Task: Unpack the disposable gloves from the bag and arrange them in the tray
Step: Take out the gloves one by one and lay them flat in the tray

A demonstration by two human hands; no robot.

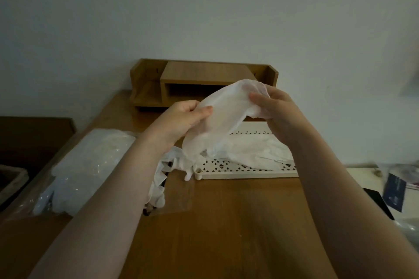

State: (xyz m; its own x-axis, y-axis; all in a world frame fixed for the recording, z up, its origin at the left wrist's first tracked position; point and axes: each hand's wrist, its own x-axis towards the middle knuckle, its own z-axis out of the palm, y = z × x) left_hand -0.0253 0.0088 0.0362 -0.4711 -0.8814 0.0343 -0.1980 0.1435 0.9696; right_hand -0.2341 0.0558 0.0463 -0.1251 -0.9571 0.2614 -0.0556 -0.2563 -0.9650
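While both forearms reach in from the near edge, the wooden table point(226, 222) lies bare and brown between them. At the near left a clear bag point(88, 165) of disposable gloves rests on the table, its contents a pale, soft mass. Just right of it, loose gloves point(158, 188) spill in a crumpled heap that hangs toward the left corner of the tray. That white perforated tray point(244, 172) sits in the middle of the table, and flat gloves point(260, 149) already lie across it. Above the tray, lifted clear of it, a translucent white glove point(226, 115) is stretched between the two hands. The left hand point(183, 118) grips its left edge, thumb on top and fingers curled beneath. The right hand point(274, 104) pinches the upper right end, thumb pressed over the bunched material. The glove's lower part hangs down toward the tray's left side. Beyond the hands, a wooden desk organizer point(204, 79) stands at the far edge of the table against a plain pale wall point(204, 7). At the far right, a dark blue packet point(394, 190) lies on a lighter surface, blurred.
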